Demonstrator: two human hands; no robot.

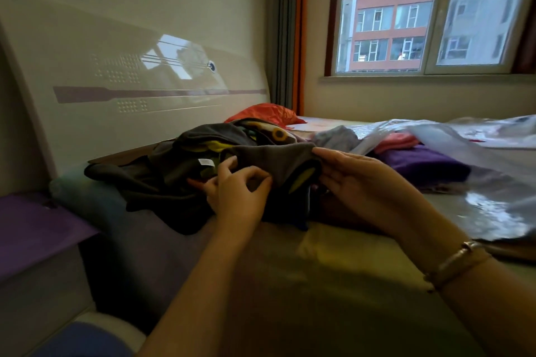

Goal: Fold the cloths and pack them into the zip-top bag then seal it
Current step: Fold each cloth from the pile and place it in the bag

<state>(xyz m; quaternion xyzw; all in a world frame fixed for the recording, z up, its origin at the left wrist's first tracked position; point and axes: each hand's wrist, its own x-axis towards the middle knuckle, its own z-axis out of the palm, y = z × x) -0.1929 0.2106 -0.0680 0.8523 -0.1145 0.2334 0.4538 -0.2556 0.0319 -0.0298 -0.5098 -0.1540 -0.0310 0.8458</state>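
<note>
both forearms reach in from the near edge of the bed to the dark cloth, which lies bunched toward the headboard side. folding looks barely begun: the cloth is still crumpled. left hand pinches a fold of it between thumb and curled fingers; right hand grips its raised edge, thumb on top, fingers hidden beneath. next, i judge, the edge needs pulling out flat. purple cloth and pink cloth sit toward the window side, by the bag, apparently unsealed.
</note>
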